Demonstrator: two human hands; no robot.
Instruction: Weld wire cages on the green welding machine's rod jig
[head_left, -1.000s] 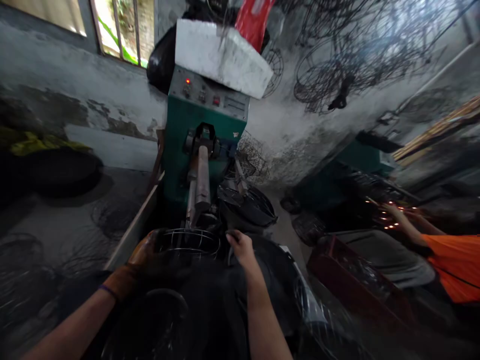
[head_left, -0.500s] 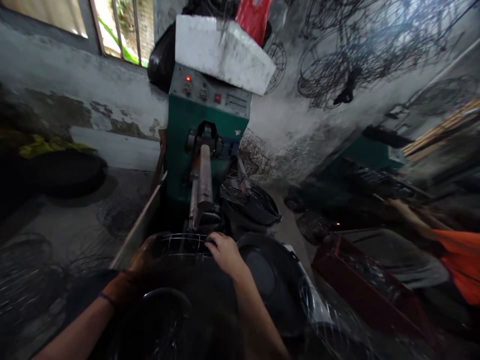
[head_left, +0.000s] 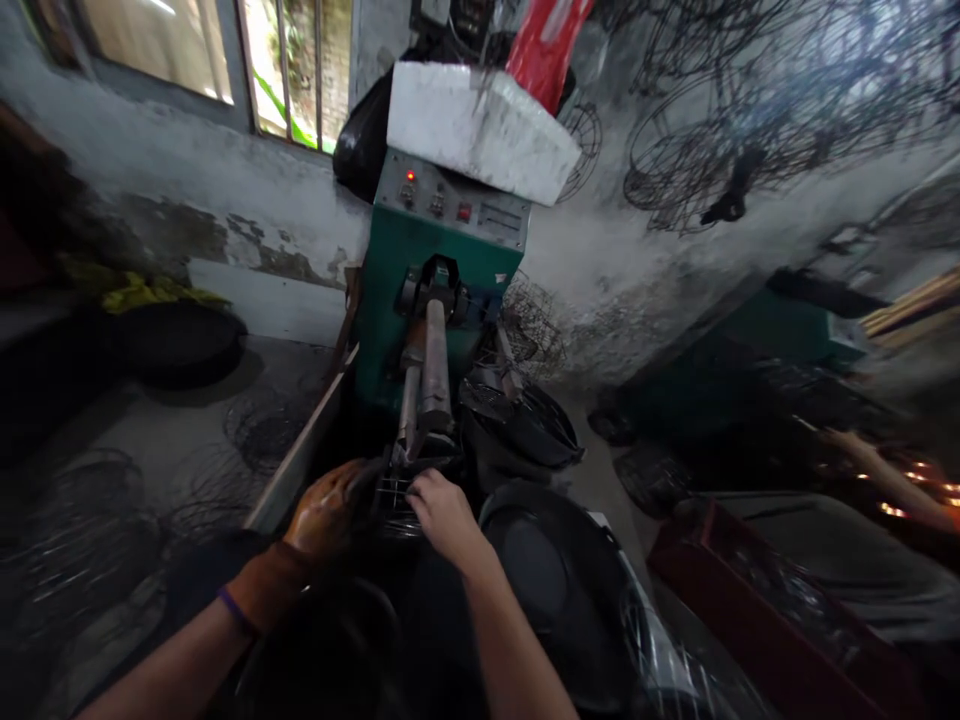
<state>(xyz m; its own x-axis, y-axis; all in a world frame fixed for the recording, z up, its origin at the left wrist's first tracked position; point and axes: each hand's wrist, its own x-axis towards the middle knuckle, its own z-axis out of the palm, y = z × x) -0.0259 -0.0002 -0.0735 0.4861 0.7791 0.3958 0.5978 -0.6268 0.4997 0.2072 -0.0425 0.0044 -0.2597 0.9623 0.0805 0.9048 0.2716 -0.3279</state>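
Both hands have been moved farther in since earlier, so the wire frame (head_left: 396, 492) is now gripped by gloved left hand (head_left: 328, 508) and bare right hand (head_left: 442, 512) under the machine arm (head_left: 433, 368), where bare fingers could be pinched or burned.

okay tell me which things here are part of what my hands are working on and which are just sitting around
In hand:
- wire frame, gripped by gloved left hand and bare right hand
- green machine, its metal arm over the frame

Lying about:
- white foam block
- wall-hung wire guards
- black round pans
- red tray
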